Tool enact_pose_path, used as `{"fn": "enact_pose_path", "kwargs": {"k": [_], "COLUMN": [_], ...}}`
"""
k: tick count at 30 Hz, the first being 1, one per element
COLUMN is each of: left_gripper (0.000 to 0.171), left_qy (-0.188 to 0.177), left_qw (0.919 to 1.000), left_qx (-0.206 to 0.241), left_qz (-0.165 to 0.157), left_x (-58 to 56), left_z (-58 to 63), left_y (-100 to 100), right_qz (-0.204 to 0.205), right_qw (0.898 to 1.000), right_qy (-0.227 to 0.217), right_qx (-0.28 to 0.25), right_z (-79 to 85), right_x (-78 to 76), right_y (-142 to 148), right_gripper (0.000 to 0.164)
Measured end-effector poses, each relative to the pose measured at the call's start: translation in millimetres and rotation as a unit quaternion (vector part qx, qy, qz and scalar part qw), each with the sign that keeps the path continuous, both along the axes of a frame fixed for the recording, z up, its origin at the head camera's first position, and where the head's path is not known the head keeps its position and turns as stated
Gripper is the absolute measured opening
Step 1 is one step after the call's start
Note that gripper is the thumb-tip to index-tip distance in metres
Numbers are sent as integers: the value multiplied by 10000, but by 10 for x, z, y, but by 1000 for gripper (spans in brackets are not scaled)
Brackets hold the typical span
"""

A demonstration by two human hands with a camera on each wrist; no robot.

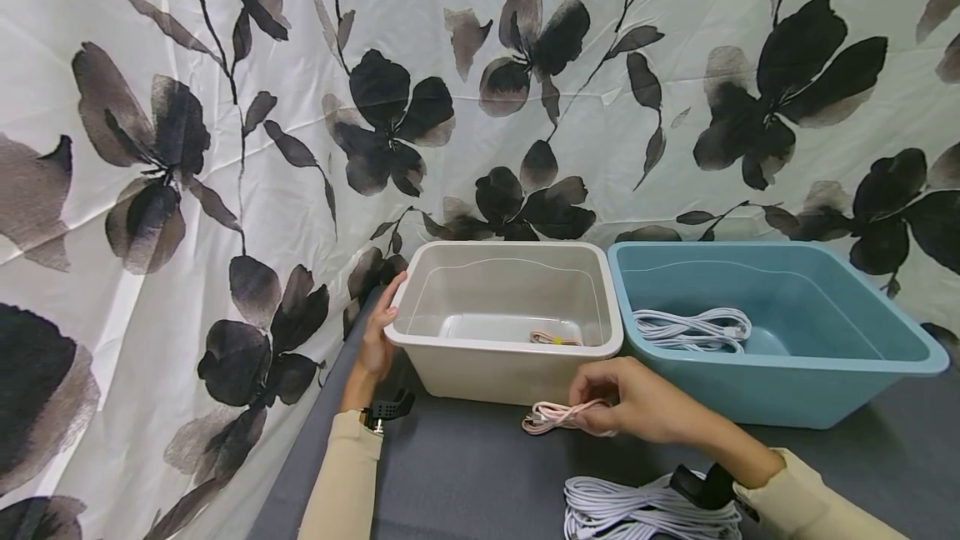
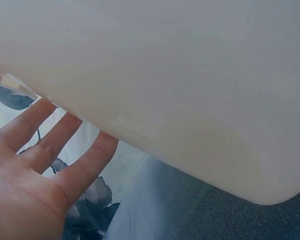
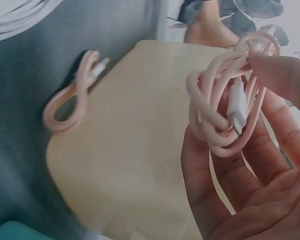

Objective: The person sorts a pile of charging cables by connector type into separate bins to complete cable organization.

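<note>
Right hand [image 1: 637, 402]: we are seeing it pinching a coiled pink cable [image 1: 555, 417] between its thumb and curled fingers.
Pink cable: it is hanging in that grip just outside the beige bin [image 1: 495, 369], at the bin's 5 o'clock; the right wrist view is giving us what the head view is keeping tiny — a white connector [image 3: 237, 102] among the loops.
Left hand [image 1: 378, 336]: we are finding it with fingers extended, touching the beige bin's 9 o'clock side near the rim; the left wrist view is showing us straight fingers [image 2: 87, 162] meeting the bin's edge.
Bin's inside: toward 4 o'clock, only the head view is letting us see a tan-pink cable [image 1: 542, 337] with a yellow band [image 1: 557, 340].
Second pink loop [image 3: 81, 97]: the right wrist view is revealing it, between its 9 and 10 o'clock, lying by the bin on the grey surface [image 1: 465, 473]; from the head view we are failing to tell it apart from the held cable.
Blue bin [image 1: 757, 390]: it is standing at the beige bin's 3 o'clock, holding white coils [image 1: 690, 330] toward its own 9 o'clock.
White bundle [image 1: 637, 515]: it is lying toward 5 o'clock from the beige bin, partly hidden behind a black wrist device [image 1: 705, 486]; the right wrist view is catching just a corner — near its 10 o'clock.
Backdrop: flowered fabric [image 1: 525, 140] is hanging at 12 o'clock.
</note>
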State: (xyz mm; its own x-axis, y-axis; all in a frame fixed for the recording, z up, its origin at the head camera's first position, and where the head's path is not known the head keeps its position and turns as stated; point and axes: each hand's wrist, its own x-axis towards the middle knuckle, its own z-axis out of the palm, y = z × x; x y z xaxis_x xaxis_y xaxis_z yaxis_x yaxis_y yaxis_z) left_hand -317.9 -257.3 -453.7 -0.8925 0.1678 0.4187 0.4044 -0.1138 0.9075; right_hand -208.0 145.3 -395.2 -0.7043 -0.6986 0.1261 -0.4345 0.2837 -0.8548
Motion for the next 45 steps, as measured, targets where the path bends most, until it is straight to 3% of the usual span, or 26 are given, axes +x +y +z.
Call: {"fn": "enact_pose_path", "kwargs": {"k": [14, 25, 28, 36, 45], "left_gripper": [69, 71, 71, 70, 69], "left_qy": [22, 26, 6, 22, -4], "left_qw": [10000, 10000, 10000, 10000, 10000], "left_qx": [-42, -4, -13, -24, 24], "left_qz": [19, -3, 29, -14, -51], "left_x": [6, 5, 12, 9, 15], "left_z": [-14, -24, -17, -9, 3], "left_y": [-3, 2, 9, 13, 24], "right_qz": [110, -575, -722, -1036, -1261], "right_qw": [9980, 9907, 9871, 9860, 9843], "right_qy": [480, 1210, 1423, 1302, 1238], "right_qx": [-389, -243, -133, -53, 18], "right_z": [376, 815, 921, 1154, 1276], "right_x": [3, -52, -114, -363, -753], "right_y": [-14, -38, -45, -78, -199], "right_gripper": [7, 9, 10, 8, 11]}}
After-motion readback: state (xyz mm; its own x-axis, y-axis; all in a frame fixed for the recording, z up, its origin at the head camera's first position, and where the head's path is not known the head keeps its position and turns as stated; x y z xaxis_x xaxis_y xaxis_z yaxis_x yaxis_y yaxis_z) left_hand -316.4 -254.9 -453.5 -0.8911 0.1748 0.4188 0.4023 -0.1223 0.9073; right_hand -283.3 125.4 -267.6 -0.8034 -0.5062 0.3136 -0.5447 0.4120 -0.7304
